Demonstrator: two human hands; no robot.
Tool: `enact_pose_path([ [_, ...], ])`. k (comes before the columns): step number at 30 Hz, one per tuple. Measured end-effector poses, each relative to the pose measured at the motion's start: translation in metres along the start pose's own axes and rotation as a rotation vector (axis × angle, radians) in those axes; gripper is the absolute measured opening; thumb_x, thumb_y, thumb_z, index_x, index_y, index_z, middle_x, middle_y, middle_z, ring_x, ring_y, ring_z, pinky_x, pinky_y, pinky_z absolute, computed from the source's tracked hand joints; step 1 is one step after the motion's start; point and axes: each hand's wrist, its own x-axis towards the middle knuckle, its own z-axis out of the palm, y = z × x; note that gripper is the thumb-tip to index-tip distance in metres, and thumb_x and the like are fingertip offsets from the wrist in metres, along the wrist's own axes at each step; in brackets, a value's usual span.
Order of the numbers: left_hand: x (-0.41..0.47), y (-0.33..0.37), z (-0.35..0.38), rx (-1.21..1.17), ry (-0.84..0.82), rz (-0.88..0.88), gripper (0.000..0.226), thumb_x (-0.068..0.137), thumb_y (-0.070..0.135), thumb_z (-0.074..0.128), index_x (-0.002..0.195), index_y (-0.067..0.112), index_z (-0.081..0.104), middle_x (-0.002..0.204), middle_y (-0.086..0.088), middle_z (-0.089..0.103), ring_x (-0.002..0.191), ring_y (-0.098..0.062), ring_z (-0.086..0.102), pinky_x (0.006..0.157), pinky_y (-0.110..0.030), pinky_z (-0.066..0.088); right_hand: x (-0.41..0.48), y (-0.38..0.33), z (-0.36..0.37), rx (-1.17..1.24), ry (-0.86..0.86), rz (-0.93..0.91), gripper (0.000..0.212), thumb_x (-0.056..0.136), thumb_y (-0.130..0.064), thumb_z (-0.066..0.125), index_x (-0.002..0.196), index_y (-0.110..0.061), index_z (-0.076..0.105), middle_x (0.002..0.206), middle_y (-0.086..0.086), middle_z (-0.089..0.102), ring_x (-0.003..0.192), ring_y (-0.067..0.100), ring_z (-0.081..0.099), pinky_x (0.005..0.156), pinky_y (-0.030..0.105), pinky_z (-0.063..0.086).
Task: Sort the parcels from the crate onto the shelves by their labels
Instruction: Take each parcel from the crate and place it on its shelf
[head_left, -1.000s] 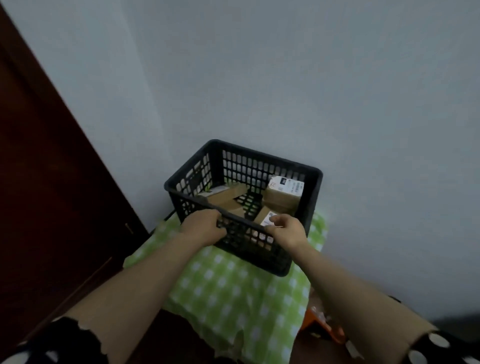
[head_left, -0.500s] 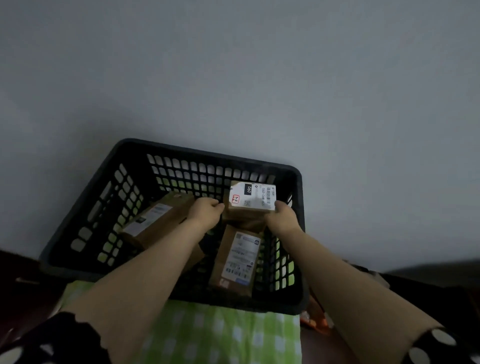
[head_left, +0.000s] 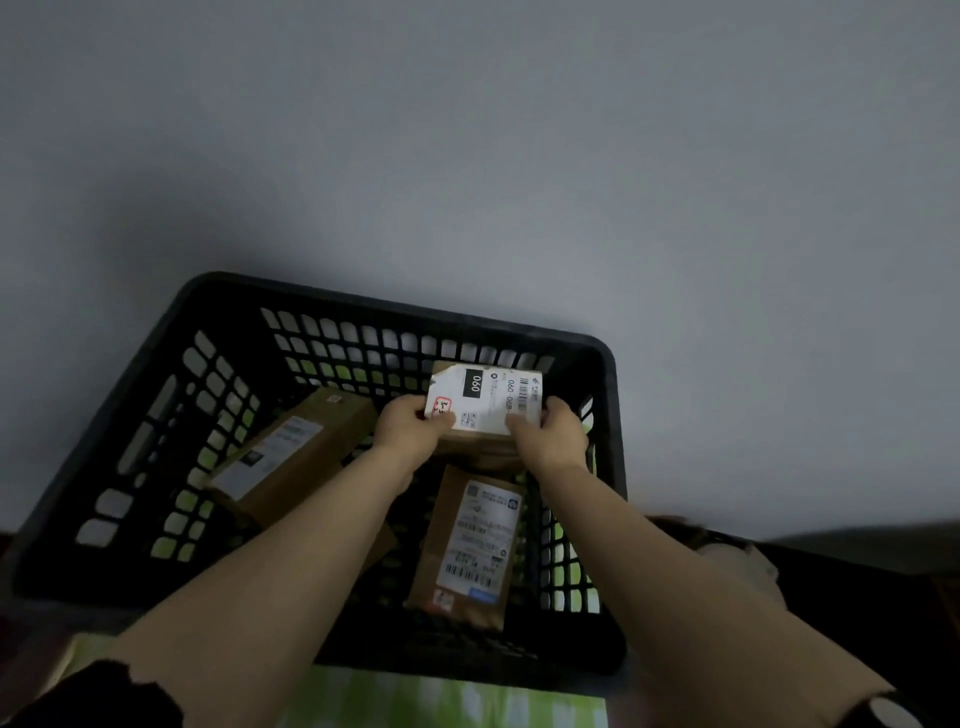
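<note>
The bench (head_left: 457, 701) is wearing a green-and-white checked cloth (head_left: 358, 696) (only a strip is showing, on the near side of the crate). The black slotted crate (head_left: 395, 306) is sitting directly on that cloth, covering most of it.

The white label (head_left: 485, 397) on the held parcel (head_left: 480, 447) reads "060" in white on black; the other labels' print is too blurred.

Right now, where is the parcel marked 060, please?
Head view: the 060 parcel is in the far right corner of the crate, gripped between the left hand and right hand.
</note>
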Motion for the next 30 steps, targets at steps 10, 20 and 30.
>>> enact_pose_path([
  [10, -0.127, 0.035, -0.053, -0.441, -0.047, 0.015, 0.061, 0.067, -0.015, 0.075, 0.117, 0.013, 0.056, 0.102, -0.005, 0.069, 0.090, -0.018, 0.067, 0.071, -0.030, 0.058, -0.089, -0.052, -0.055, 0.580, -0.295, -0.206, 0.060, 0.069, 0.001, 0.077, 0.115, -0.033, 0.061, 0.113, 0.006, 0.065, 0.098, 0.021, 0.065, 0.075, 0.036, 0.058],
  [20, -0.297, 0.005, -0.110, -0.638, 0.012, 0.021, 0.057, 0.075, 0.006, 0.074, 0.127, 0.004, 0.050, 0.114, -0.015, 0.068, 0.102, -0.028, 0.067, 0.078, -0.037, 0.059, -0.209, -0.079, -0.070, 0.475, -0.786, -0.470, 0.061, 0.075, 0.004, 0.072, 0.126, -0.024, 0.056, 0.115, 0.007, 0.064, 0.102, 0.031, 0.065, 0.084, 0.051, 0.055],
  [30, -0.448, -0.031, -0.186, -0.875, 0.295, 0.228, 0.032, 0.083, 0.002, 0.062, 0.114, -0.004, 0.060, 0.114, -0.021, 0.066, 0.102, -0.028, 0.066, 0.081, -0.030, 0.057, -0.353, -0.086, -0.024, 0.308, -1.262, -0.572, 0.064, 0.079, 0.011, 0.058, 0.133, -0.024, 0.053, 0.101, 0.011, 0.071, 0.095, 0.028, 0.065, 0.087, 0.043, 0.050],
])
